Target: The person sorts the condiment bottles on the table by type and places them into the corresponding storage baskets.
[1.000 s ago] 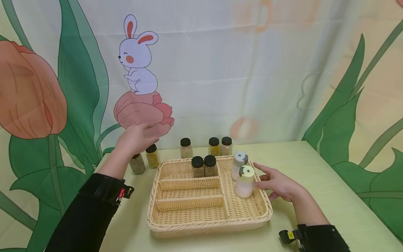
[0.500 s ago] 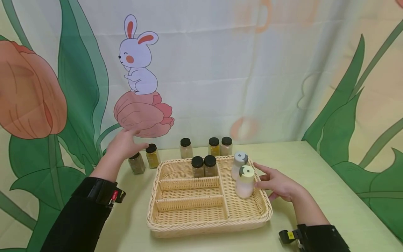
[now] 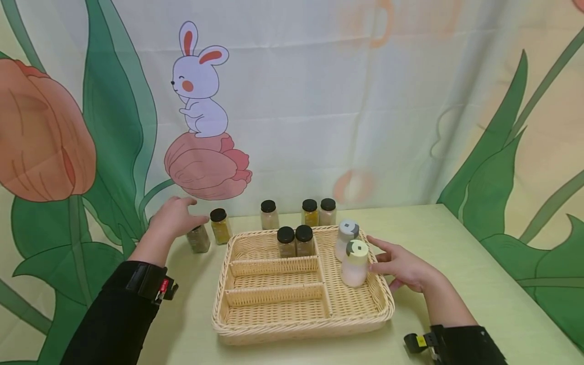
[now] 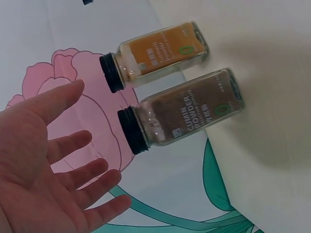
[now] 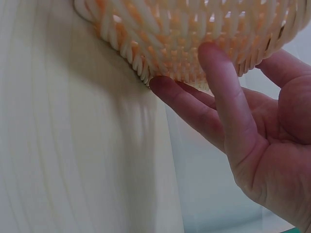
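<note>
My left hand (image 3: 173, 218) hovers with spread fingers over the black cap of a cumin powder jar (image 3: 198, 240) on the table. Its palm faces the jar in the left wrist view, with a gap between fingertips and cap. Just right of that jar stands a turmeric powder jar (image 3: 221, 231). At the right side of a divided wicker basket (image 3: 301, 324), my right hand (image 3: 406, 266) holds the rim. In the right wrist view its fingers (image 5: 226, 92) lie against the woven outer wall, and the thumb is partly hidden behind the basket.
Two dark-capped spice jars (image 3: 295, 244) stand in the basket's back left compartment. Its right compartment holds a grey-topped shaker (image 3: 348, 239) and a yellow-topped shaker (image 3: 355, 266). Behind it are a pale spice jar (image 3: 269, 217) and two more jars (image 3: 318, 214), close to the printed curtain (image 3: 292, 126).
My left hand has moved left and down, from above the turmeric jar to the cumin jar. The right hand and the basket have stayed in place.
</note>
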The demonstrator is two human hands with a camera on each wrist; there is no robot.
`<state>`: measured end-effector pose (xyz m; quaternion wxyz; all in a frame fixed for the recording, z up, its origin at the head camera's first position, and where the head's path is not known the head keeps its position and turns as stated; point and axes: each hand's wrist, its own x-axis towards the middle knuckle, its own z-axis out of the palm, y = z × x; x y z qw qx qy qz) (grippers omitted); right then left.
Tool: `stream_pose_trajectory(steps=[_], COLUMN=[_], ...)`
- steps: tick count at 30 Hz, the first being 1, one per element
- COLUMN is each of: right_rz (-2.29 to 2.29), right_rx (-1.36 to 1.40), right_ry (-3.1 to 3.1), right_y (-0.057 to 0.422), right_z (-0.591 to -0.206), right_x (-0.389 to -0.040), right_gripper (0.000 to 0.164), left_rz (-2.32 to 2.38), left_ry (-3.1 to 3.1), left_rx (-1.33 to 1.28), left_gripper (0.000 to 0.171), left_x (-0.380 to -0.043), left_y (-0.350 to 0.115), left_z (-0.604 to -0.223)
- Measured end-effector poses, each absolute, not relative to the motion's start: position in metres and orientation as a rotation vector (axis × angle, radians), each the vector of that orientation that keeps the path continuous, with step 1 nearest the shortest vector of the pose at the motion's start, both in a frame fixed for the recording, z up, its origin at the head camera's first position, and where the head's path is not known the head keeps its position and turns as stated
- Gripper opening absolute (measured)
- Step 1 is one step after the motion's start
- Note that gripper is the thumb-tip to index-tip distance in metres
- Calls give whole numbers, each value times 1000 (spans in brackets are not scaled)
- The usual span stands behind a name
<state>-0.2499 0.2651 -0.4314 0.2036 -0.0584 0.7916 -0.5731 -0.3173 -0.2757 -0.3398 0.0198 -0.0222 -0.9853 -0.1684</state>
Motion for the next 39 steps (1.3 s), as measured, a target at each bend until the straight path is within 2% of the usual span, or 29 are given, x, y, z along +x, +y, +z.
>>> stream_pose_trajectory(steps=[14, 39], right_rz=[-1609, -1529], right_rx=[-161, -141], right_ry=[2189, 2230], right_y=[265, 261], right_z=[-429, -422], right_x=[-249, -250], right_gripper=[92, 92], left_rz=[-502, -599], left_ry=[-3075, -3126], left_rx=[-142, -109], left_gripper=[67, 55], left_x=[-322, -327], left_y=[-278, -283], left_z=[-363, -370])
